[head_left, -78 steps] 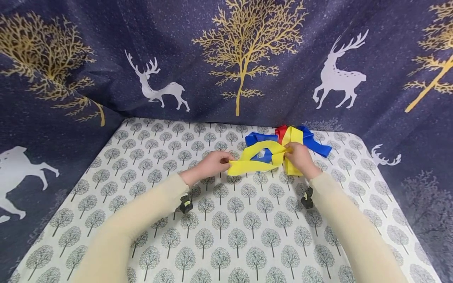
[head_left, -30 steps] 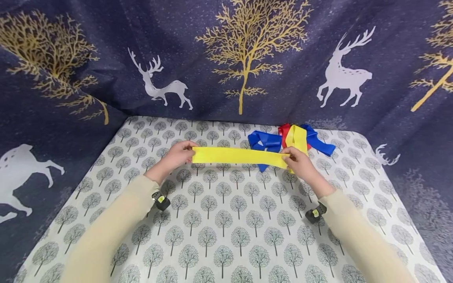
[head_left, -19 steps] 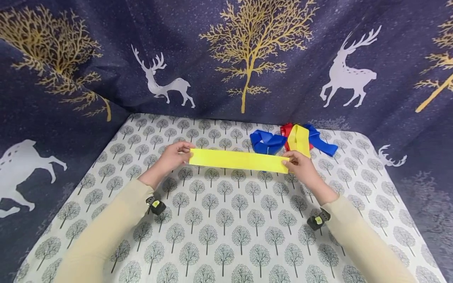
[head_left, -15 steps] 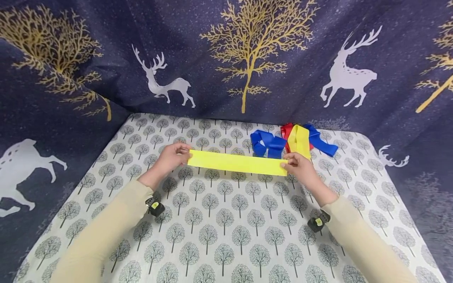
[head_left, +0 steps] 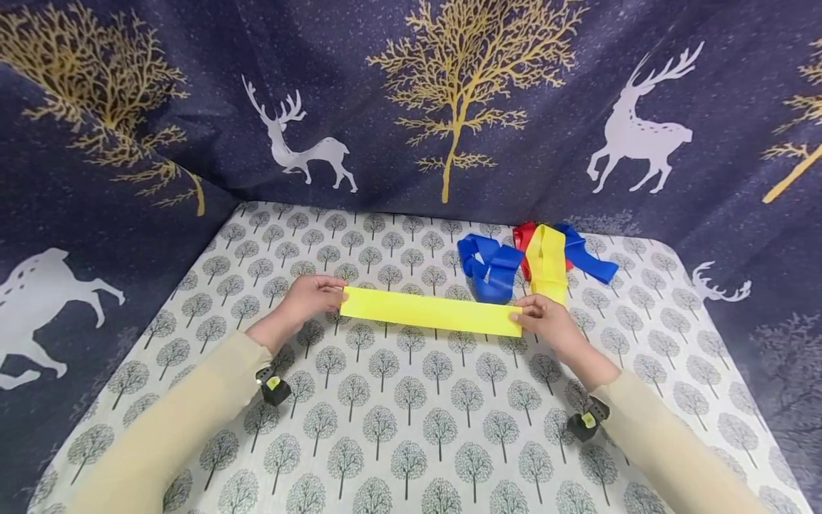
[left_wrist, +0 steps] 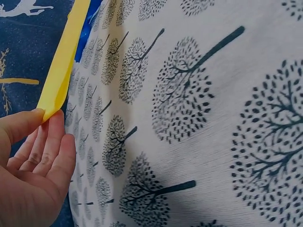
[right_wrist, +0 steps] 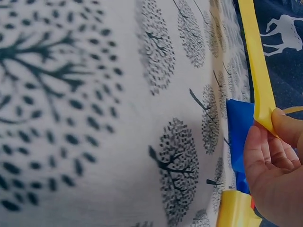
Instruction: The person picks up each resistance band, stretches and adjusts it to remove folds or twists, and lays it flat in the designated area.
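Note:
A bright yellow ribbon is stretched between the two hands, slightly lower at its right end in the head view. My left hand pinches its left end between thumb and fingers. At the opposite end, my right hand pinches it the same way. The left wrist view has the thumb of the left hand pressing the yellow ribbon against the fingers. In the right wrist view, the ribbon runs up and away from the right hand. A shadow under the ribbon suggests it hangs above the cloth.
Behind the right hand lie a looped blue ribbon, a second yellow ribbon, a red ribbon and another blue strip. A tree-patterned cloth covers the table. A dark curtain with deer and trees hangs behind.
The yellow ribbon went from a slack loop near the pile to a taut strip as my left hand moved left. Lately both hands have come slightly nearer, uncovering more of the blue ribbon.

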`<state>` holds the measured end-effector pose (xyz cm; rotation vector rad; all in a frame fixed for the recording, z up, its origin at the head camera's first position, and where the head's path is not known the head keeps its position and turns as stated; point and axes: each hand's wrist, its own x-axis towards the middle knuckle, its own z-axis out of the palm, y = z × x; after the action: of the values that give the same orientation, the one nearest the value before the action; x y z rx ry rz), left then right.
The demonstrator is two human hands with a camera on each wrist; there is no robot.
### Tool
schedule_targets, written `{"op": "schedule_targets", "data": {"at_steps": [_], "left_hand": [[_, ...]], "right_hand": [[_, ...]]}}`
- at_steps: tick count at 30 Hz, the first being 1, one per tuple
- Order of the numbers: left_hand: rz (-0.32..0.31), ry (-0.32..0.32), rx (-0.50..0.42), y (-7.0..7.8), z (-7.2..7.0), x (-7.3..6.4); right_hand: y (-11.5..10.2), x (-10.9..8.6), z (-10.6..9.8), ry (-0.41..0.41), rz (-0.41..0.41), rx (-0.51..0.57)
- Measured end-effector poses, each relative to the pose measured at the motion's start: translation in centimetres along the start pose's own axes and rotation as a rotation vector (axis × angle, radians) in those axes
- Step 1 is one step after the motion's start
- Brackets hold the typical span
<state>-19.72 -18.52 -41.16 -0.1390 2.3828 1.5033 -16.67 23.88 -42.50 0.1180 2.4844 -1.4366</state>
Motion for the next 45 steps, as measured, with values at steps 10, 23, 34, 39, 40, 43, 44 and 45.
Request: {"op": "schedule_targets", "data": {"at_steps": [10, 23, 34, 39, 40, 43, 44, 45], "left_hand": [[0.002, -0.017, -0.014, -1.5, 0.1, -0.4], [0.006, -0.066, 0.075, -2.3, -0.3, -1.5], [-0.004, -0.142, 0.105, -2.8, -0.9, -2.6], [-0.014, -0.163, 0.140, -2.9, -1.1, -3.1], [-0.015, -0.170, 0.143, -2.9, -1.2, -3.2], [-0.010, -0.195, 0.142, -2.9, -1.4, -3.4], [-0.011, -0.205, 0.143, -3.0, -1.5, -3.5], [-0.016, -0.211, 0.140, -3.0, -1.5, -3.6]], "right_hand": [[0.7, -0.6, 0.9, 0.000, 0.010, -0.019], [1.1, -1.5, 1.3, -0.093, 0.025, 0.009], [1.2, -3.1, 1.7, -0.177, 0.065, 0.023], [1.3, -3.8, 1.9, -0.208, 0.059, 0.050], [1.4, -3.9, 2.0, -0.213, 0.062, 0.063], [1.6, -4.2, 2.3, -0.237, 0.064, 0.102], [1.6, -4.3, 2.4, -0.246, 0.066, 0.122], [1.6, -4.4, 2.5, -0.251, 0.062, 0.133]]}}
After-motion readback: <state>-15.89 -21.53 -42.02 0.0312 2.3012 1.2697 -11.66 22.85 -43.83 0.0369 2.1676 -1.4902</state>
